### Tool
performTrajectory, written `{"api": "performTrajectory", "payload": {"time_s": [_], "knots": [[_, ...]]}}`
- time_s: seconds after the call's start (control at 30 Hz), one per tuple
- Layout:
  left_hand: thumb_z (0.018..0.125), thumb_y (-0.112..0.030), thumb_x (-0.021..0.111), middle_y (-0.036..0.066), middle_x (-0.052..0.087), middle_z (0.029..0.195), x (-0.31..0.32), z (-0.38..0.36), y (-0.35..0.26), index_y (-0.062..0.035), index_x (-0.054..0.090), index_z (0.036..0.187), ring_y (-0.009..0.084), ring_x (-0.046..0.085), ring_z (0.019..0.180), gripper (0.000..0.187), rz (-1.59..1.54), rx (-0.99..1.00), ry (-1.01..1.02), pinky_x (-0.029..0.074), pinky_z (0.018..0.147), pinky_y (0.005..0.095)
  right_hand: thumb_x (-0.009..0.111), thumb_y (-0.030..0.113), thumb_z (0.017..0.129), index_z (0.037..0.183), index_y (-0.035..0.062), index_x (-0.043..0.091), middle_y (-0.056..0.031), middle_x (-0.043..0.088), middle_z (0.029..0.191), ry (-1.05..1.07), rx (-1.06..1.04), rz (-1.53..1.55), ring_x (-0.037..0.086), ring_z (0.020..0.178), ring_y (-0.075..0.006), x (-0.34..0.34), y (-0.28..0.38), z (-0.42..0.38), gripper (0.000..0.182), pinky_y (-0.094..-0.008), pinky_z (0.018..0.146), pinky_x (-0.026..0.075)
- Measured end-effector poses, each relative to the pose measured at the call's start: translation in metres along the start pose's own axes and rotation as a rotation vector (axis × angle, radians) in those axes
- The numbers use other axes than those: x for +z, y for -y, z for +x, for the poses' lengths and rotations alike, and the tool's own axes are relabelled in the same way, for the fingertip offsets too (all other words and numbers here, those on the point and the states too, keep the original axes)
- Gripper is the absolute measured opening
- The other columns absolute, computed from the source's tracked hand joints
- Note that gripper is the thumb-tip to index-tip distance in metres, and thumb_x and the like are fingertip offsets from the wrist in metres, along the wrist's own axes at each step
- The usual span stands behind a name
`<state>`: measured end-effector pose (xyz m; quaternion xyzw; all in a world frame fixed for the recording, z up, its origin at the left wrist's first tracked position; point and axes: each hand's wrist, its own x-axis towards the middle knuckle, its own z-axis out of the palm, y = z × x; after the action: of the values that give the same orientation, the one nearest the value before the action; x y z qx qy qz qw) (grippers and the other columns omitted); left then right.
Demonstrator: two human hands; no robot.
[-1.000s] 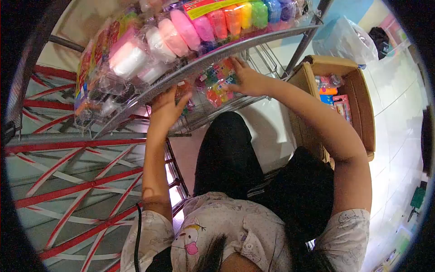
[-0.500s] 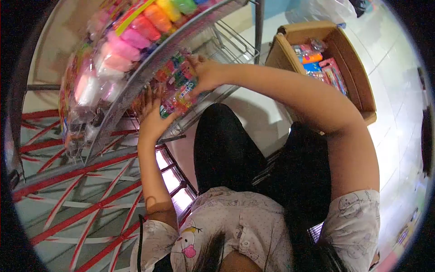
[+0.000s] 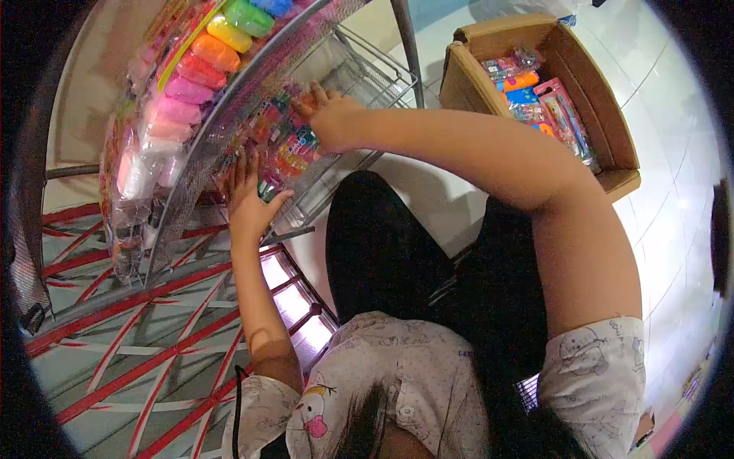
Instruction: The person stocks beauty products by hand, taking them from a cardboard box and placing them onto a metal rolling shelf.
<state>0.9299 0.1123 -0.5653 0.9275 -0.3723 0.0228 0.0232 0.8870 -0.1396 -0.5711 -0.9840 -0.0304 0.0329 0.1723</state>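
Colourful plastic-wrapped packets [image 3: 279,141] lie on a lower wire shelf of a metal rack, in front of me. My left hand [image 3: 250,200] rests against their near left end, fingers stretched out and thumb apart. Across their right end lies my right hand [image 3: 334,122], its fingers spread over the wrapping. Both hands are open and touch the packets without closing round them. What is printed on the packets is too small to read, and the fingertips partly cover them.
Above the packets, a mesh-edged upper shelf [image 3: 222,99] bears clear bags of bright coloured pieces [image 3: 183,88]. An open cardboard box [image 3: 612,107] with packaged goods stands on the white tiled floor at right. A red-and-white striped grey surface [image 3: 153,336] lies at left.
My right hand has shifted slightly left and its fingers now lie flatter over the packets. The left hand's fingers stay on them. The view has shifted a little.
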Motion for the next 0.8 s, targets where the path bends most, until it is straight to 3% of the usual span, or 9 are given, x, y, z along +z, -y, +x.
{"api": "performTrajectory", "payload": {"time_s": [0.13,0.2,0.37,0.43,0.5,0.53,0.63,0.7,0.8], "knots": [[0.070,-0.051,0.075,0.016,0.023,0.156,0.007,0.002,0.006,-0.0152,0.026,0.151,0.0336,0.020,0.144,0.101,-0.007,-0.025,0.021,0.011,0.117,0.0476,0.078,0.054,0.067,0.151,0.0117,0.020,-0.0337,0.019,0.150,0.129,-0.020,-0.035,0.036,0.134,-0.0463,-0.010,-0.005,0.010,0.111,-0.0477,0.102,0.041],[0.070,-0.046,0.076,0.016,0.023,0.156,0.004,0.002,0.006,-0.0155,0.026,0.151,0.0338,0.020,0.144,0.099,-0.084,-0.150,0.161,0.011,0.117,0.0466,0.077,0.055,0.067,0.149,0.0109,0.024,-0.0313,0.030,0.146,-0.041,-0.032,-0.104,0.040,0.130,-0.0448,0.006,-0.010,0.011,0.108,-0.0478,0.101,0.042],[0.081,-0.037,0.069,0.016,0.026,0.155,-0.021,-0.004,-0.028,-0.0160,0.030,0.150,0.0347,0.023,0.143,0.081,-0.198,-0.010,0.041,0.016,0.116,0.0468,0.074,0.049,0.075,0.128,0.0046,0.049,-0.0209,0.053,0.123,-0.136,-0.304,0.288,0.059,0.102,-0.0349,-0.046,-0.032,-0.063,0.074,-0.0444,0.087,0.048],[0.086,-0.034,0.064,0.016,0.027,0.154,-0.010,-0.002,-0.032,-0.0160,0.031,0.149,0.0352,0.024,0.143,0.074,-0.253,-0.036,-0.019,0.017,0.116,0.0474,0.070,0.044,0.082,0.112,0.0037,0.058,-0.0126,0.063,0.103,0.406,-0.393,0.450,0.062,0.087,-0.0262,-0.082,-0.065,-0.081,0.051,-0.0385,0.078,0.049],[0.089,-0.033,0.060,0.016,0.028,0.154,-0.003,0.002,-0.036,-0.0159,0.032,0.149,0.0359,0.025,0.142,0.068,-0.284,-0.061,-0.050,0.019,0.115,0.0481,0.065,0.042,0.088,0.105,0.0045,0.063,-0.0046,0.066,0.087,0.624,-0.152,0.733,0.062,0.083,-0.0182,-0.110,-0.114,-0.115,0.041,-0.0316,0.076,0.050],[0.090,-0.033,0.059,0.016,0.029,0.154,-0.005,0.003,-0.038,-0.0158,0.032,0.149,0.0362,0.026,0.142,0.066,-0.283,-0.072,-0.053,0.019,0.115,0.0484,0.063,0.040,0.090,0.107,0.0056,0.062,-0.0030,0.067,0.092,0.676,0.134,1.053,0.064,0.087,-0.0151,-0.107,-0.149,-0.131,0.039,-0.0278,0.077,0.050],[0.091,-0.031,0.058,0.015,0.029,0.154,-0.001,0.003,-0.035,-0.0156,0.034,0.148,0.0360,0.026,0.142,0.064,-0.292,-0.111,-0.039,0.019,0.115,0.0492,0.062,0.023,0.089,0.115,0.0035,0.061,-0.0107,0.068,0.098,0.079,0.694,0.948,0.068,0.086,-0.0187,-0.100,-0.248,-0.168,0.032,-0.0361,0.080,0.054],[0.091,-0.033,0.058,0.015,0.030,0.154,-0.002,0.004,-0.036,-0.0155,0.035,0.147,0.0354,0.025,0.142,0.063,-0.291,-0.095,-0.044,0.017,0.116,0.0501,0.067,0.013,0.081,0.119,0.0015,0.059,-0.0147,0.066,0.104,-0.356,0.892,0.336,0.066,0.095,-0.0261,-0.060,-0.312,-0.184,0.040,-0.0435,0.089,0.051],[0.091,-0.035,0.057,0.014,0.030,0.154,0.002,0.004,-0.034,-0.0154,0.037,0.146,0.0343,0.025,0.143,0.063,-0.230,-0.136,-0.020,0.014,0.116,0.0518,0.063,0.007,0.077,0.128,0.0074,0.054,-0.0189,0.054,0.130,-0.585,0.613,0.048,0.052,0.120,-0.0366,0.012,-0.413,-0.202,0.051,-0.0510,0.099,0.043]]}}
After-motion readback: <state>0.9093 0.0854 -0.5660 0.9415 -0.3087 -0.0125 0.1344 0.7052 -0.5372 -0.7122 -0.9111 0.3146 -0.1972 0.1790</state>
